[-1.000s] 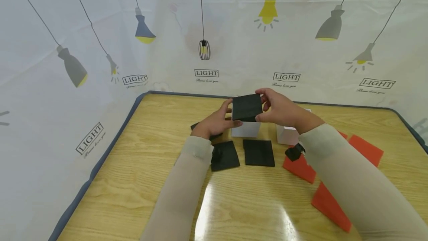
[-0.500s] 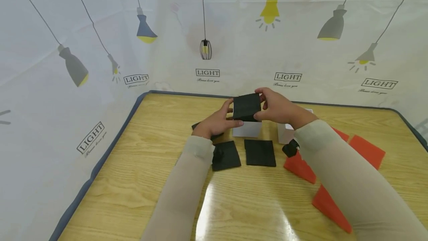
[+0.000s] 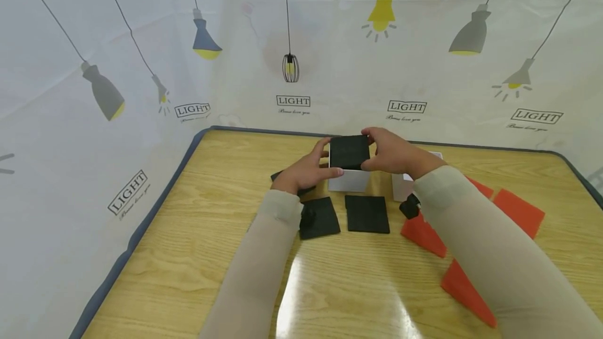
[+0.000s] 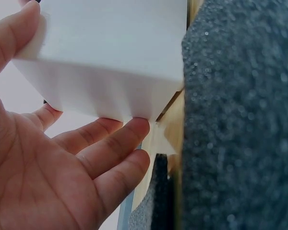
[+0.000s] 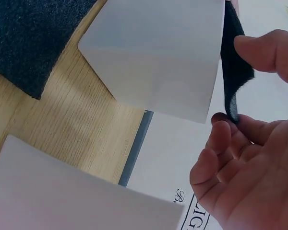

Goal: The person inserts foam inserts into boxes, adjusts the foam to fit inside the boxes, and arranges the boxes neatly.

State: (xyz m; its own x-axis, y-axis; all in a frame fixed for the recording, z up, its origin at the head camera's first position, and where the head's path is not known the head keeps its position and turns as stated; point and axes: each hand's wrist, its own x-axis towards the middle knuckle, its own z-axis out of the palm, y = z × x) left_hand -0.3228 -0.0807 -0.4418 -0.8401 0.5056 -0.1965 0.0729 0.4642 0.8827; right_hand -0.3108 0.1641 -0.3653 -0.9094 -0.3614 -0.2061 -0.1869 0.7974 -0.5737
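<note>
Sheet (image 3: 349,152), black, roughly level atop box (image 3: 348,181)

- A worktop (image 3: 188,245) of pale, yellowish wood grain, edged in blue-grey (image 3: 129,250) along the left and far sides, with bright glare on its near part.
- A white box (image 3: 348,182) in the far middle.
- A second white box (image 3: 402,188) to its right, apart from it, partly hidden.
- Two flat black squares (image 3: 367,214) side by side, nearer than the first box.
- A third black piece (image 3: 308,191), farther left, mostly covered from sight.
- Red flat pieces (image 3: 520,212) scattered on the right, some partly hidden.
</note>
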